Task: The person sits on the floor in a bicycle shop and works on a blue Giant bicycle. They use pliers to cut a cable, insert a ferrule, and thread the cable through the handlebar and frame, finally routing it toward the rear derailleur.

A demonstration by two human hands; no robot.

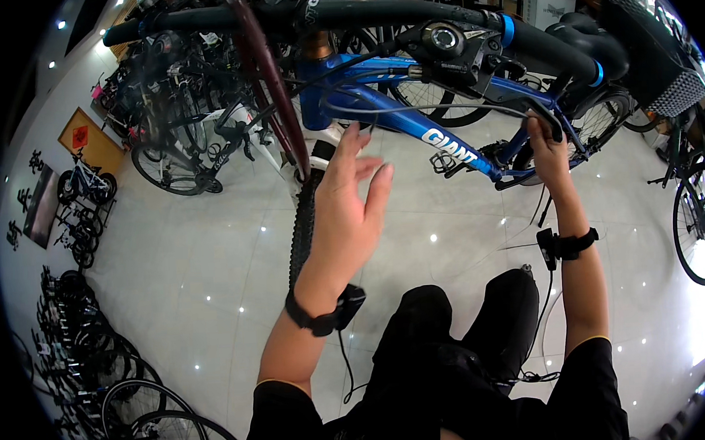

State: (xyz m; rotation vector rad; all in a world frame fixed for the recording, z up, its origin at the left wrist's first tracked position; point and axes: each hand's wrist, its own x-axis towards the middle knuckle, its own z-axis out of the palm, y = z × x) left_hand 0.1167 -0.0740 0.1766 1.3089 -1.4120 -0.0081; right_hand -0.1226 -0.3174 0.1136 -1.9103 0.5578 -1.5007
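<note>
A blue bicycle frame (391, 110) stands in front of me, its black handlebar (389, 12) running across the top of the view. My left hand (345, 200) is raised below the head tube, near the front tyre (302, 222). Its thumb stands apart from the fingers and nothing shows in it. Just above the fingertips loops a thin grey cable (442, 106). My right hand (548, 147) has its fingers closed round the end of a black brake lever (553, 122). A shifter with a round dial (443, 37) sits on the bar beside the lever.
A dark red tube (274, 89) slants down in front of the handlebar at left. Behind stand many parked bicycles, among them a white one (260, 137). Wheels (151, 414) line the lower left, a black basket (681, 93) hangs at right. The floor (203, 252) is glossy tile.
</note>
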